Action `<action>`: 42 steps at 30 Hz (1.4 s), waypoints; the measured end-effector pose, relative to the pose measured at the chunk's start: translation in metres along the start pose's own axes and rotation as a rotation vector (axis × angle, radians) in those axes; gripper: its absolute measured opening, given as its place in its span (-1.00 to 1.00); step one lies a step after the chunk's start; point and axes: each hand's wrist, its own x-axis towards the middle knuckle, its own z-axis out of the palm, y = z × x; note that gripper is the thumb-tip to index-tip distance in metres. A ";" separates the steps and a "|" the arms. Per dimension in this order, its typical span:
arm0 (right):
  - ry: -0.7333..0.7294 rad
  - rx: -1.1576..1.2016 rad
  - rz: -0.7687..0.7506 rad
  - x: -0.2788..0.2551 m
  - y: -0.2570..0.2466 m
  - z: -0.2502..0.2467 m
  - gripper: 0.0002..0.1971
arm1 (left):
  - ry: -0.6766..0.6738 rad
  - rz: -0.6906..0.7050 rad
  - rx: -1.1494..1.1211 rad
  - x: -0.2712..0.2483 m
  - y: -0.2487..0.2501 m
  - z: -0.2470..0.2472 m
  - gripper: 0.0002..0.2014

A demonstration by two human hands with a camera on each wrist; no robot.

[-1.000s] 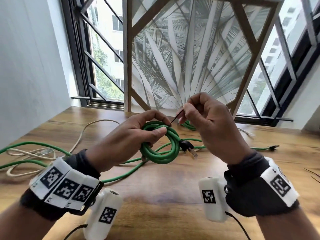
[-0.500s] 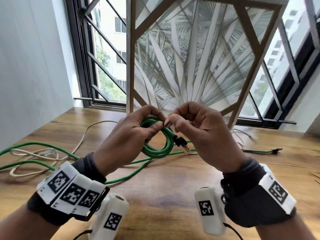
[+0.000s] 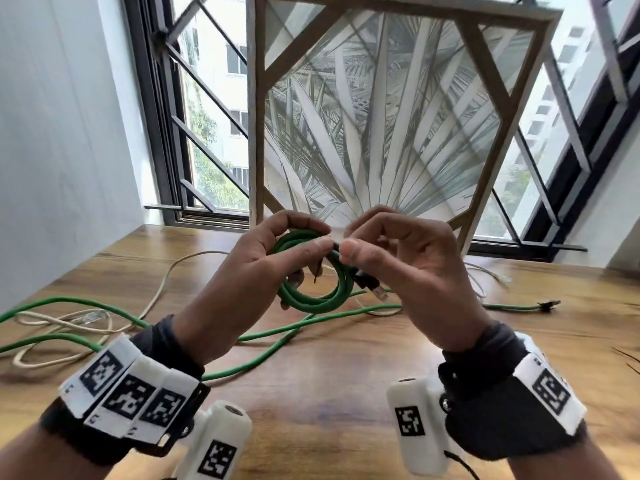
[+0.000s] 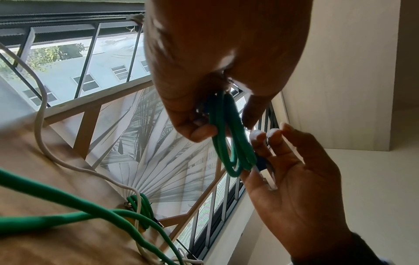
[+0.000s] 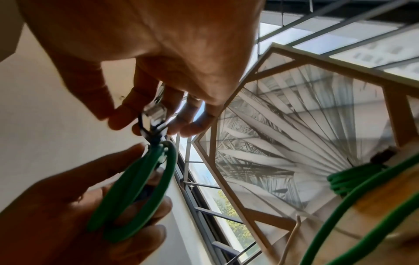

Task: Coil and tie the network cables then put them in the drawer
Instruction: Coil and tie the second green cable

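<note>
Left hand: your left hand (image 3: 266, 258) holds the green coil (image 3: 317, 299) above the middle of the desk (image 3: 346, 386), thumb and fingers curled round the top of its loops, so this grip is closed on the coil.
Right hand: your right hand (image 3: 408, 268) pinches a thin dark tie (image 3: 317, 273) at the coil's top, thumb against forefinger (the other fingers are spread loosely behind), so this grip holds only the tie.
Green coil: it hangs upright between both hands, a few loops bunched together; its black-booted plug (image 3: 372, 287) sticks out on the right, under your right thumb.
Loose cables: a long green cable (image 3: 270, 336) runs from the desk's left edge towards the right, and a cream cable (image 3: 62, 320) lies tangled near the left edge.
Far edge: a framed palm-leaf panel (image 3: 381, 133) stands against the window.
</note>
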 end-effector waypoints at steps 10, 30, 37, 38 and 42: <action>0.050 0.124 0.124 -0.001 0.004 0.002 -0.88 | -0.028 0.039 -0.103 0.000 0.004 0.002 -0.86; 0.275 0.189 0.117 0.002 0.001 0.006 -0.71 | 0.093 0.293 0.228 -0.002 0.009 0.000 -0.67; 0.233 0.207 0.071 0.001 -0.001 0.012 -0.81 | 0.151 0.319 0.332 -0.006 0.013 0.002 -0.83; 0.231 0.200 0.082 0.001 -0.001 0.012 -0.79 | 0.148 0.313 0.346 -0.007 0.014 0.003 -0.82; 0.242 0.100 0.087 0.001 0.001 0.008 -0.79 | 0.158 0.312 0.386 -0.008 0.016 0.003 -0.82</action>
